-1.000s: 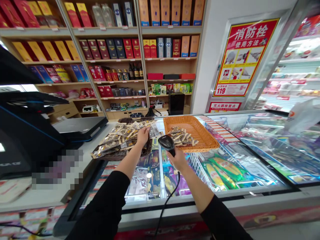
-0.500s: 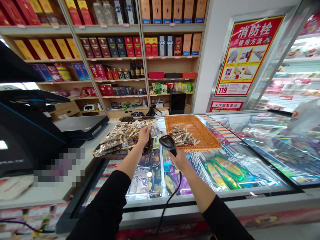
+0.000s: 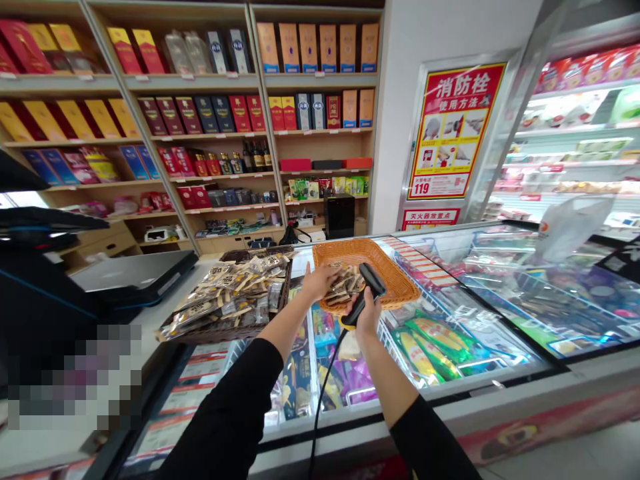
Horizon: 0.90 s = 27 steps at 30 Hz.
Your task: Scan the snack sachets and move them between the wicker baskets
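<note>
My right hand (image 3: pixel 369 313) is wrapped round the handle of a black barcode scanner (image 3: pixel 373 280), its cable hanging down toward me. To its left, my left hand (image 3: pixel 319 283) reaches over the near left rim of an orange wicker basket (image 3: pixel 397 277). Its thumb stands apart and its fingers stretch over small snack packets (image 3: pixel 345 283) in that basket; the fingertips are partly lost against them. A dark wicker basket (image 3: pixel 235 333) on the left is heaped with similar clear-and-brown packets (image 3: pixel 225 290).
Both baskets rest on a glass-topped chest freezer (image 3: pixel 480 327) with bagged goods inside. A flat black-edged scale (image 3: pixel 145 273) stands on the counter at left. A white plastic bag (image 3: pixel 575 227) sits at right. Shelves of boxed bottles (image 3: pixel 210 113) line the back wall.
My left hand has moved right, from the dark basket's packets to the orange basket, and its thumb has spread. My right hand has turned the scanner. The view has shifted right.
</note>
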Tool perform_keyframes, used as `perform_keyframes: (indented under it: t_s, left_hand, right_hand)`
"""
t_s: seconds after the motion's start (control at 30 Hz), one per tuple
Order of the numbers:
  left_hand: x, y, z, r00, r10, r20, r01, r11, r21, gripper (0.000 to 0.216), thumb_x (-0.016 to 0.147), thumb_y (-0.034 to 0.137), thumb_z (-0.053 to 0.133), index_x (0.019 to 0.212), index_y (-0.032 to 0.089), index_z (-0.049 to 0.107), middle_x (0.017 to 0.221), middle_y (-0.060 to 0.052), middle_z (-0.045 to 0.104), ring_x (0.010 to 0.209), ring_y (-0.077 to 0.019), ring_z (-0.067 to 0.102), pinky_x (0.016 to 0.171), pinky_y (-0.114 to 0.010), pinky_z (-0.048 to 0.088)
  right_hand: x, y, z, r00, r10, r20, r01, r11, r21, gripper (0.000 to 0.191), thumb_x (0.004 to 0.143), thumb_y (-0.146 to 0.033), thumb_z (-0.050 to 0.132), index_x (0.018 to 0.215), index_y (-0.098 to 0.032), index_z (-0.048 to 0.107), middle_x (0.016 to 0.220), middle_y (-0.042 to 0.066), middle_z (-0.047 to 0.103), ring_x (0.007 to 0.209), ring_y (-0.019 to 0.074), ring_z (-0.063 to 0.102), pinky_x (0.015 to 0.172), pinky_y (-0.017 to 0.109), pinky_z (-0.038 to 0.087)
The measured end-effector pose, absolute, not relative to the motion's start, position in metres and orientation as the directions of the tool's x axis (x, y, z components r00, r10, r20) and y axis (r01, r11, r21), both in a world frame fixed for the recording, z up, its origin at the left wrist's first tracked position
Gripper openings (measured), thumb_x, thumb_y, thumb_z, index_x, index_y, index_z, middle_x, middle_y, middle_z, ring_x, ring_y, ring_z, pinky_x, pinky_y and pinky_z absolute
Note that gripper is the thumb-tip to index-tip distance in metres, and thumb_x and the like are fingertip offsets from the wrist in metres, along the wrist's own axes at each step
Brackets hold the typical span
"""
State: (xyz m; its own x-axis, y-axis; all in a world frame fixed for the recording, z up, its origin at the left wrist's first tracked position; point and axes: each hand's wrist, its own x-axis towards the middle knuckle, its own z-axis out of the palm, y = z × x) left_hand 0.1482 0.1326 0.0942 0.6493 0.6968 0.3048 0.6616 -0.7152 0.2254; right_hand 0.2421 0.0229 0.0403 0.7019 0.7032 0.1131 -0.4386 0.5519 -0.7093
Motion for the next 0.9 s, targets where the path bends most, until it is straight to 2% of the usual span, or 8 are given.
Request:
perform_keyframes:
  t_s: [0.07,0.17,0.33,0.5,0.63,0.77,0.83,0.9]
  left_hand:
    - [0.160,0.134,0.086,0.680,0.717,0.152,0.678,-0.694,0.244,0.046,0.095,0.040,0.039,0.140,0.032,0.045,0.148,-0.004,0.042,0.138,-0.0280,0.037,0.114,-0.057,0.015]
    - [0.162,0.136,0.080,0.695,0.709,0.119,0.662,-0.696,0.279,0.051,0.095,0.045,0.037,0.144,0.031,0.039,0.154,-0.005,0.031,0.138,-0.0280,0.036,0.111,-0.051,0.028]
    - [0.146,0.132,0.086,0.680,0.687,0.256,0.608,-0.724,0.327,0.051,0.092,0.039,0.044,0.143,0.028,0.043,0.146,-0.006,0.045,0.133,-0.0263,0.044,0.110,-0.041,0.034]
    - [0.091,0.138,0.111,0.520,0.739,0.429,0.660,-0.666,0.346,0.041,0.088,0.030,0.049,0.128,0.024,0.060,0.134,-0.007,0.059,0.126,-0.0241,0.051,0.110,-0.036,0.035]
    - [0.019,0.142,0.135,0.342,0.838,0.426,0.855,-0.465,0.229,0.046,0.080,0.018,0.055,0.126,0.024,0.060,0.136,-0.009,0.056,0.125,-0.0276,0.051,0.108,-0.040,0.036]
    - [-0.035,0.136,0.138,0.112,0.942,0.317,0.983,-0.153,0.106,0.062,0.071,0.025,0.065,0.131,0.019,0.054,0.137,-0.018,0.052,0.128,-0.0374,0.046,0.105,-0.053,0.035]
    - [-0.048,0.133,0.132,0.097,0.963,0.253,0.990,-0.118,0.070,0.061,0.071,0.021,0.064,0.132,0.019,0.053,0.131,-0.019,0.057,0.122,-0.0355,0.052,0.103,-0.050,0.037]
    - [-0.055,0.131,0.126,0.129,0.951,0.279,0.986,-0.153,0.067,0.053,0.076,0.015,0.057,0.128,0.020,0.056,0.120,-0.016,0.064,0.114,-0.0306,0.058,0.102,-0.043,0.038]
  right_hand:
    - [0.244,0.025,0.037,0.683,0.724,0.096,-0.481,0.545,-0.687,0.047,0.073,-0.059,0.065,0.097,-0.022,0.049,0.051,-0.010,0.053,0.033,0.0116,0.047,0.033,0.023,0.037]
    - [0.243,0.028,0.033,0.686,0.721,0.102,-0.465,0.541,-0.700,0.046,0.074,-0.058,0.064,0.097,-0.022,0.047,0.052,-0.010,0.053,0.033,0.0115,0.048,0.033,0.023,0.036]
    - [0.242,0.028,0.030,0.661,0.736,0.149,-0.379,0.498,-0.780,0.044,0.079,-0.059,0.056,0.101,-0.022,0.046,0.055,-0.007,0.051,0.035,0.0128,0.049,0.035,0.026,0.039]
    - [0.227,0.022,0.032,0.571,0.792,0.214,-0.275,0.431,-0.859,0.044,0.080,-0.062,0.051,0.099,-0.022,0.046,0.056,-0.006,0.049,0.036,0.0123,0.047,0.036,0.026,0.040]
    - [0.203,0.017,0.028,0.390,0.880,0.271,-0.263,0.388,-0.883,0.042,0.077,-0.060,0.058,0.089,-0.021,0.047,0.052,-0.008,0.049,0.033,0.0102,0.044,0.034,0.023,0.036]
    - [0.190,0.017,0.019,0.275,0.913,0.302,-0.209,0.363,-0.908,0.042,0.077,-0.059,0.062,0.084,-0.019,0.050,0.051,-0.008,0.051,0.033,0.0097,0.045,0.034,0.023,0.037]
    - [0.190,0.017,0.016,0.272,0.915,0.298,-0.207,0.358,-0.911,0.044,0.077,-0.060,0.061,0.089,-0.018,0.052,0.052,-0.007,0.052,0.033,0.0101,0.046,0.035,0.023,0.038]
    - [0.191,0.017,0.014,0.281,0.914,0.292,-0.207,0.355,-0.912,0.046,0.076,-0.060,0.062,0.092,-0.018,0.053,0.052,-0.007,0.052,0.034,0.0106,0.046,0.035,0.024,0.038]
